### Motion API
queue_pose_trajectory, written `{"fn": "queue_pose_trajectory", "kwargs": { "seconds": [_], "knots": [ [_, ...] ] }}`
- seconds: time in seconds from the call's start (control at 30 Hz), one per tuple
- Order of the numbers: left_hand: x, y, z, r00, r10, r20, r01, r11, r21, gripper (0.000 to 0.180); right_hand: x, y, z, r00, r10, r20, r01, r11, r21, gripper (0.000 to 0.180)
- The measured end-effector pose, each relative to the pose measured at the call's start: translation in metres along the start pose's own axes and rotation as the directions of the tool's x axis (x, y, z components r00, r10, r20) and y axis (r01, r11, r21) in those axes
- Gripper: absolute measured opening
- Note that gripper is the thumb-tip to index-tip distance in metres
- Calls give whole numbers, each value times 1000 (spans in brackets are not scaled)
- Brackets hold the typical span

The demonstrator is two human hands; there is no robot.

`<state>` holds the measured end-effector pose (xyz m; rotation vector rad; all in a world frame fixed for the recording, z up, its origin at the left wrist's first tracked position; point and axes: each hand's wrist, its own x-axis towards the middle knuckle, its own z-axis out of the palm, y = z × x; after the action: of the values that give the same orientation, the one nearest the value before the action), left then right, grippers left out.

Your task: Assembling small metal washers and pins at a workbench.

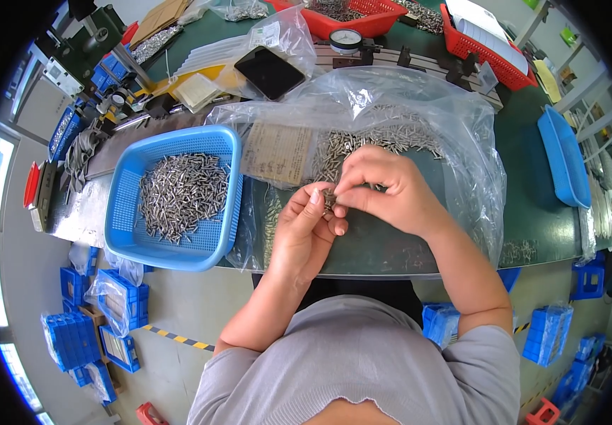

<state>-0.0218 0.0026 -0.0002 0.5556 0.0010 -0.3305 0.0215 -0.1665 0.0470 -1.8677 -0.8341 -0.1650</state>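
Both bare hands meet just above the near edge of the dark green workbench top [532, 212], over a large crumpled clear plastic bag [405, 92] spread open on it. The left hand [306, 230] comes up from the near side with its fingers curled and thumb raised, and the right hand [384, 191] reaches in from the right with its fingers bent down; the fingertips of both are pinched together on a small bunch of short silvery metal pins [329, 199], so each hand is closed on that same bunch, which sits between the two hands at the middle of the scene. Just beyond the hands, inside the bag, lies a loose heap of the same grey metal pins [362, 142], and beside it, to the left, a brownish paper slip [277, 152] rests under the plastic. Left of the bag, touching its edge, stands a shallow blue plastic mesh basket [125, 212] that holds a spread pile of similar pins [182, 195]. Farther off on the bench are a black flat rectangular device [270, 71], a round white dial gauge [346, 39] and red plastic baskets [369, 25]. At the far right lies a blue plastic tray [564, 159], well apart from the hands.
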Motion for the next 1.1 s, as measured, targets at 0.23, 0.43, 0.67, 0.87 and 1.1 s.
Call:
{"fn": "queue_pose_trajectory", "kwargs": {
  "seconds": [0.23, 0.43, 0.67, 0.87, 1.1],
  "knots": [
    [1, 1, 1, 999, 32, 3, -32, 999, 33, 23, -2, 18, -11, 963, 250, -102, -270, 884, -381, 7],
    [1, 1, 3, 1000, 22, 5, -22, 999, 36, 22, -3, 24, -3, 991, 129, 21, -91, 794, -602, 10],
    [0, 2, 0, 1000, 15, 21, -15, 1000, 17, 20, 3, 11, -5, 941, 338, -8, -337, 936, -105, 8],
    [0, 3, 4, 1000, -15, 20, 15, 1000, 22, 19, 1, 5, 2, 902, 404, 149, -417, 734, 536, 7],
    [0, 3, 2, 999, -33, -9, 33, 999, 26, 17, 0, 8, 7, 951, 289, 107, -308, 860, 406, 5]
  ]
}}
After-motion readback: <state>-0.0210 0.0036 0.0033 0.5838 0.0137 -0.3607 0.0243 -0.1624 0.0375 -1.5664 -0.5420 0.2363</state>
